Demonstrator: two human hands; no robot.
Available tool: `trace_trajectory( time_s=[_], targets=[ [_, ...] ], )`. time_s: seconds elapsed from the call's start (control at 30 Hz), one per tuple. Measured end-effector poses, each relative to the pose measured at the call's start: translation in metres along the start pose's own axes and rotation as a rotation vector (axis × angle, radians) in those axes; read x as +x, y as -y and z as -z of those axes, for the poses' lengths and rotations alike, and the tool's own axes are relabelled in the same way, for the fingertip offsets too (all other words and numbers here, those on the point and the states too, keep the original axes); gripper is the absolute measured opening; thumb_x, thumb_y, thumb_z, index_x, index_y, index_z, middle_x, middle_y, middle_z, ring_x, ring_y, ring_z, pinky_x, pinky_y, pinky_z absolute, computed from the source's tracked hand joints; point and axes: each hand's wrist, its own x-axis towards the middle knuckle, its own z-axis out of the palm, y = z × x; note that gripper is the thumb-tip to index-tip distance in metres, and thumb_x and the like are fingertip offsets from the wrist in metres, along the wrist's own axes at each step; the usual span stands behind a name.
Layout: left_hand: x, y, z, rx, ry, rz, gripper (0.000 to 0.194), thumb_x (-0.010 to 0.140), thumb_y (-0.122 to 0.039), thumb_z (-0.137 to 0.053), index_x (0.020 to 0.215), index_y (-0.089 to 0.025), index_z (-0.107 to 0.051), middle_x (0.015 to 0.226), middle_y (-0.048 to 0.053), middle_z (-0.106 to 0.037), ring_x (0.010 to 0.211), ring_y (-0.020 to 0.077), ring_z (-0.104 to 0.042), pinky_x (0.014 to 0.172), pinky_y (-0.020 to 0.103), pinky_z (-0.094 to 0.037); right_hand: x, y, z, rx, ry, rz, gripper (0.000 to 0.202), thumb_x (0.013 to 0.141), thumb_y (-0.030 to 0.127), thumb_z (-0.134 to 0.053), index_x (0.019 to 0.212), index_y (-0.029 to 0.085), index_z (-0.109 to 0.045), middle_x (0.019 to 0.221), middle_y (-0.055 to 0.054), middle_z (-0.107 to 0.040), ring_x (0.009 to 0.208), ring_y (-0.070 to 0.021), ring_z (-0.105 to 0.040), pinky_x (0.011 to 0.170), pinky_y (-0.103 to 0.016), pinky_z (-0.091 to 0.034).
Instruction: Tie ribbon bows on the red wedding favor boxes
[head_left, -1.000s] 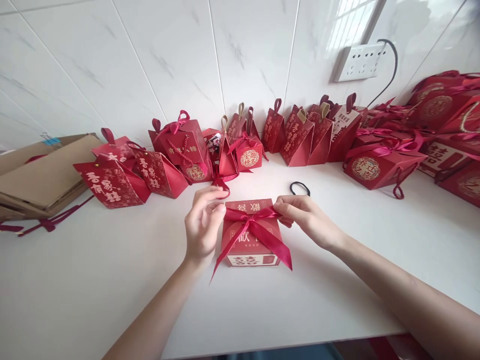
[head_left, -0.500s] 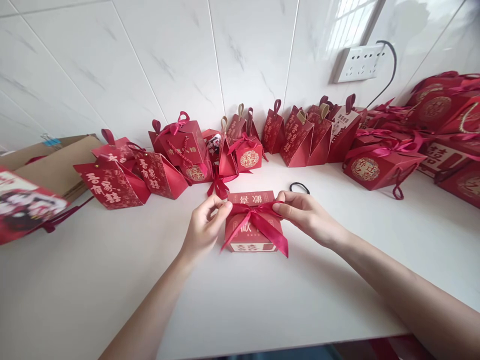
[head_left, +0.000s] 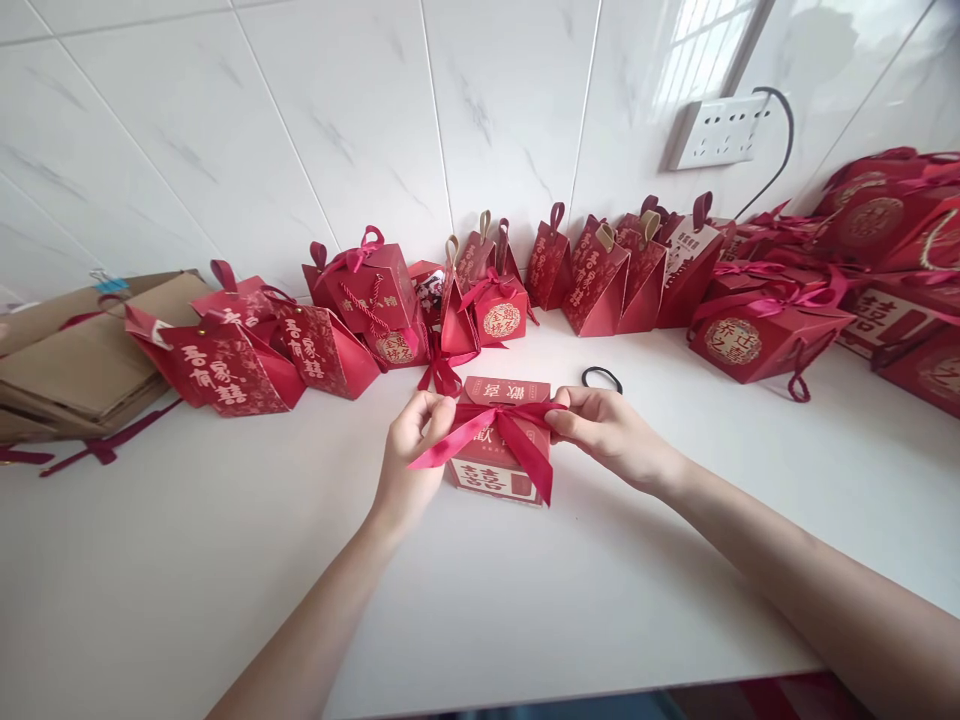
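Observation:
A small red gift box (head_left: 491,477) with gold characters and a cream front panel stands on the white table in front of me. Across its top runs a crimson satin ribbon (head_left: 517,440), tied in a bow with two tails hanging over the front. My left hand (head_left: 414,445) pinches the bow's left end between thumb and bent fingers. On the other side, my right hand (head_left: 600,425) is closed on the right end in the same way. A black hair tie (head_left: 602,379) lies just behind my right hand.
Red gift boxes (head_left: 596,280) with loop handles line the tiled wall. More ribboned boxes (head_left: 772,325) are piled at the right. Folded brown cardboard (head_left: 82,370) lies at the left, with a dark red ribbon (head_left: 112,445). A white power strip (head_left: 716,130) hangs on the wall.
The box has tipped, showing more of its front panel, and the ribbon tails have swung left. The picture-printed red piece at far left is gone; a red piece now shows beside the left boxes.

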Motion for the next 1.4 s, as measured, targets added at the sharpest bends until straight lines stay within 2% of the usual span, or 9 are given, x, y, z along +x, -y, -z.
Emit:
trace_trajectory(
  time_s=[0.4, 0.53, 0.67, 0.77, 0.87, 0.97, 1.07, 1.23, 1.4],
  targets=[
    [0.004, 0.01, 0.0, -0.073, 0.036, 0.028, 0.034, 0.085, -0.041, -0.055, 0.064, -0.019, -0.041, 0.061, -0.004, -0.035, 0.056, 0.0091, -0.034, 0.052, 0.022, -0.028, 0.003, 0.0, 0.0, 0.212, 0.025, -0.033, 0.036, 0.069, 0.04, -0.074, 0.058, 0.018, -0.048, 0.065, 0.002, -0.054, 0.062, -0.0113, -0.05, 0.068, -0.029, -0.045],
    [0.003, 0.011, 0.001, -0.031, 0.008, -0.031, 0.031, 0.085, -0.039, -0.055, 0.064, -0.019, -0.046, 0.062, -0.004, -0.042, 0.059, 0.01, -0.039, 0.054, 0.022, -0.031, 0.003, 0.002, 0.005, 0.049, 0.049, -0.034, 0.038, 0.072, 0.046, -0.069, 0.061, 0.019, -0.045, 0.066, 0.001, -0.051, 0.064, -0.0124, -0.05, 0.072, -0.032, -0.045],
    [0.004, 0.009, 0.003, -0.092, 0.041, 0.021, 0.032, 0.084, -0.041, -0.055, 0.063, -0.019, -0.045, 0.061, -0.003, -0.042, 0.057, 0.0108, -0.04, 0.054, 0.022, -0.033, -0.002, 0.004, 0.007, -0.208, -0.099, 0.139, 0.051, 0.068, 0.062, -0.069, 0.088, 0.021, -0.047, 0.096, -0.006, -0.056, 0.09, -0.0214, -0.057, 0.081, -0.04, -0.047],
    [0.005, 0.007, 0.004, -0.16, 0.195, 0.131, 0.034, 0.083, -0.048, -0.053, 0.065, -0.02, -0.047, 0.062, -0.001, -0.05, 0.057, 0.0137, -0.047, 0.052, 0.025, -0.038, -0.009, 0.005, 0.001, -0.331, -0.003, 0.194, 0.085, 0.059, 0.061, -0.076, 0.124, 0.024, -0.034, 0.13, -0.016, -0.043, 0.114, -0.0287, -0.052, 0.092, -0.048, -0.046],
    [0.004, 0.004, 0.005, -0.139, 0.314, 0.189, 0.03, 0.079, -0.048, -0.06, 0.073, -0.019, -0.054, 0.07, 0.001, -0.058, 0.062, 0.0155, -0.055, 0.056, 0.027, -0.043, -0.015, 0.006, -0.005, -0.496, 0.123, 0.148, 0.099, 0.066, 0.044, -0.077, 0.139, 0.022, -0.014, 0.134, -0.02, -0.041, 0.119, -0.0303, -0.051, 0.095, -0.051, -0.046],
    [0.004, 0.001, 0.009, -0.141, 0.4, 0.211, 0.034, 0.073, -0.047, -0.067, 0.089, -0.018, -0.058, 0.087, 0.005, -0.064, 0.078, 0.0188, -0.061, 0.068, 0.03, -0.049, -0.016, 0.006, -0.007, -0.591, 0.102, 0.175, 0.1, 0.069, 0.035, -0.074, 0.142, 0.019, -0.008, 0.131, -0.02, -0.044, 0.118, -0.0307, -0.052, 0.094, -0.05, -0.048],
    [0.005, -0.001, 0.013, -0.187, 0.467, 0.222, 0.046, 0.072, -0.052, -0.068, 0.102, -0.02, -0.056, 0.105, 0.008, -0.064, 0.093, 0.0228, -0.063, 0.079, 0.034, -0.05, -0.014, 0.003, -0.004, -0.656, 0.078, 0.279, 0.101, 0.069, 0.036, -0.074, 0.143, 0.018, -0.007, 0.13, -0.02, -0.045, 0.119, -0.0318, -0.052, 0.096, -0.051, -0.047],
    [0.007, 0.002, 0.016, -0.121, 0.466, 0.159, 0.038, 0.073, -0.041, -0.072, 0.097, -0.021, -0.051, 0.098, 0.003, -0.061, 0.087, 0.0185, -0.063, 0.073, 0.029, -0.051, -0.009, -0.007, 0.002, -0.827, -0.025, 0.625, 0.105, 0.069, 0.032, -0.075, 0.147, 0.021, -0.005, 0.131, -0.02, -0.041, 0.118, -0.0334, -0.051, 0.096, -0.053, -0.047],
    [0.004, 0.008, 0.008, -0.125, 0.317, -0.112, 0.024, 0.078, -0.032, -0.069, 0.091, -0.02, -0.053, 0.092, 0.002, -0.059, 0.085, 0.0156, -0.063, 0.074, 0.028, -0.052, -0.002, -0.015, 0.009, -0.955, -0.129, 0.877, 0.109, 0.069, 0.028, -0.076, 0.15, 0.02, -0.004, 0.138, -0.023, -0.032, 0.128, -0.038, -0.039, 0.098, -0.054, -0.046]
  ],
)
